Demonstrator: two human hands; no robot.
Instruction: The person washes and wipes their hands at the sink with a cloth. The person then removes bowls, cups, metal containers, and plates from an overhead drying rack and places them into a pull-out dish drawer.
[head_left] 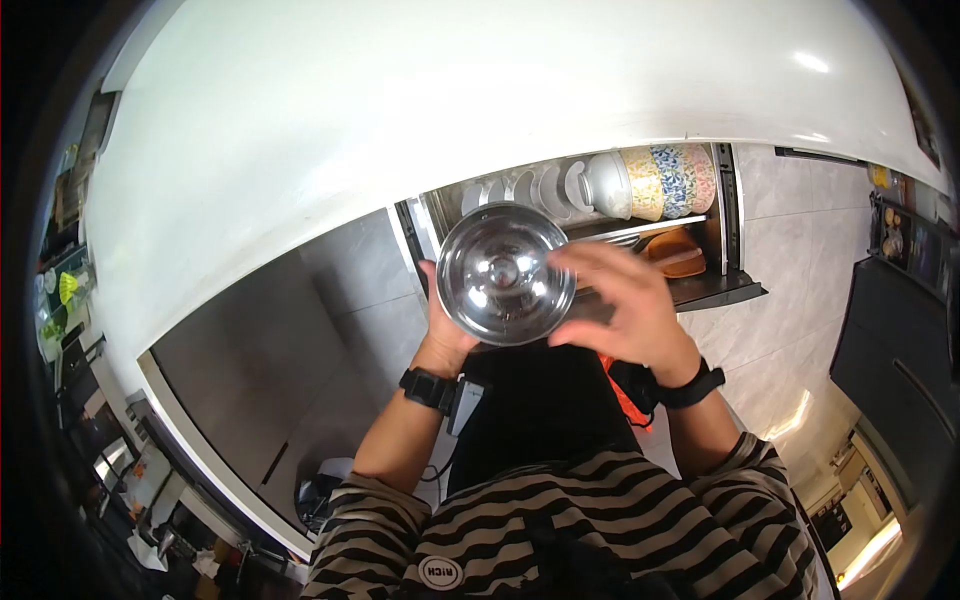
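Note:
A clear glass bowl point(506, 275) is held up in front of me, its round rim facing my eyes. My left hand point(446, 320) grips it from the left side; the thumb shows at the rim and the other fingers are hidden behind the glass. On the other side is my right hand point(628, 305), slightly blurred, its thumb and fingers spread apart around the bowl's right edge, fingertips right at the rim. Beneath the bowl an open drawer point(715, 293) holds dishes, partly covered by the bowl and my right hand.
In the drawer, white dishes point(553, 190) stand on edge beside patterned bowls point(668, 182) in yellow, blue and pink. A brown wooden-looking item point(676, 252) lies in the front compartment. Beyond the drawer stretches a white countertop point(400, 90). Grey floor tiles point(790, 230) show at the right.

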